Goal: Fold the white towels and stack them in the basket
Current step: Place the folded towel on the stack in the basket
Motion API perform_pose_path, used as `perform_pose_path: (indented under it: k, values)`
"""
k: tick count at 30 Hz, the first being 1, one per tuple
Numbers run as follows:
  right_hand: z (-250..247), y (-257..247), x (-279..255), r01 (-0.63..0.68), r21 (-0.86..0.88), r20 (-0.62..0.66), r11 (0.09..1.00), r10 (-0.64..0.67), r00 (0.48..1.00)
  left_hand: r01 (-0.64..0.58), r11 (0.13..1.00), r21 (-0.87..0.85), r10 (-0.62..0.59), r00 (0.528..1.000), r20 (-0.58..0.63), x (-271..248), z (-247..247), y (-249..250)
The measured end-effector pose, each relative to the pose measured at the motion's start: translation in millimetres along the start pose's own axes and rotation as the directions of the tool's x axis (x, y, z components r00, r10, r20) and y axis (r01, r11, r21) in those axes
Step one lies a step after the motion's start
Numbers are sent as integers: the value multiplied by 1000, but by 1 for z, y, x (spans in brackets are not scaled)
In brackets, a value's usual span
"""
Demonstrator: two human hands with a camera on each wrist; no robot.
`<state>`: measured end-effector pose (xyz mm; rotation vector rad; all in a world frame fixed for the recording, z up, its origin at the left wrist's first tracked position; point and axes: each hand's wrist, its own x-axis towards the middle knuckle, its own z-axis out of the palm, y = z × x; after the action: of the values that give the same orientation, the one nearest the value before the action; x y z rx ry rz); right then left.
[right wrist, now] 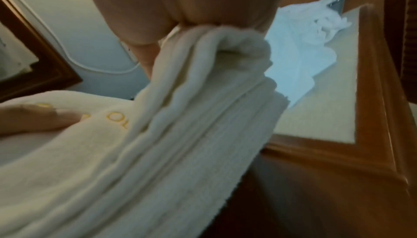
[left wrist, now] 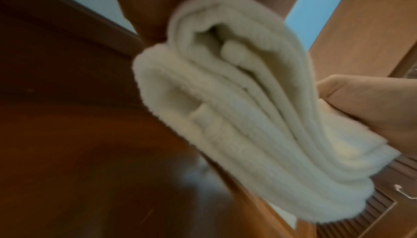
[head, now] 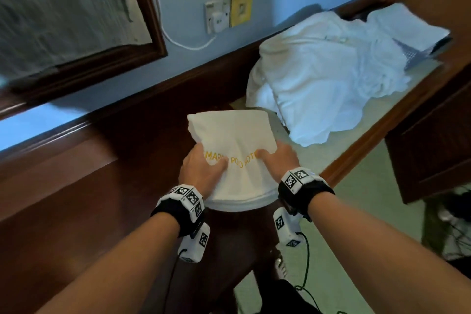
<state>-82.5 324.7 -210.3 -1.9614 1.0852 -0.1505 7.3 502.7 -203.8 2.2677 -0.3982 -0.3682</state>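
White terry, folded into a thick rectangular pad: the folded towel [head: 235,158] sat between both hands, w/ yellow embroidered lettering across its top face, partly covered by thumbs. The left hand [head: 202,169] gripped the towel's left edge, thumb on top and fingers curled under; the left wrist view showed the stacked folded layers [left wrist: 237,113] edge-on, pinched at the far side by the other hand. The right hand [head: 279,158] gripped the towel's right edge the same way, thumb pressed on the lettering, fingers wrapped beneath; the right wrist view showed the palm closed over the bunched layers [right wrist: 203,117]. Whether the towel rested on anything or was held clear couldn't be told; its near edge hung over dark wood. Just right of the towel and behind it lay a loose pile of white towels [head: 331,74], unfolded and rumpled, on a pale-topped desk [head: 362,130] w/ a wooden border. At the pile's far right a grey patterned cloth corner [head: 410,52] poked out. No basket could be made out in any view. Left of the towel ran a dark wooden ledge [head: 84,186] along the blue wall. Above the towel, on that wall, were a white socket w/ plug [head: 218,16], a yellow plate [head: 240,7] beside it, and a white cable [head: 188,44] looping down left of the socket. Far left of the towel hung a dark-framed mirror [head: 150,20], blurred. Both wrists wore black bands w/ black-and-white marker tags [head: 190,197], cables trailing below.
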Motion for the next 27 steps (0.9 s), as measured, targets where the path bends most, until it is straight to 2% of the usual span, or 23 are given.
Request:
perform_pose_path:
  k: [3, 9, 19, 25, 27]
  values:
    - [-46, -7, 16, 55, 30, -79, 998, -52, 995, -91, 996, -27, 91, 996, 8, 17, 14, 45]
    - [-141, 14, 71, 43, 15, -187, 999, -40, 982, -234, 969, -83, 238, 970, 47, 49, 75, 139]
    - [-340, 101, 183, 95, 17, -252, 995, -88, 964, -399, 912, -93, 401, 916, 12, 81, 259, 310]
    - [-448, 157, 233, 71, 91, -356, 993, -34, 934, -451, 879, -153, 468, 878, 99, 105, 364, 405]
    - [-480, 176, 248, 54, 66, -404, 996, -23, 915, -471, 862, -188, 496, 859, 124, 115, 395, 436]
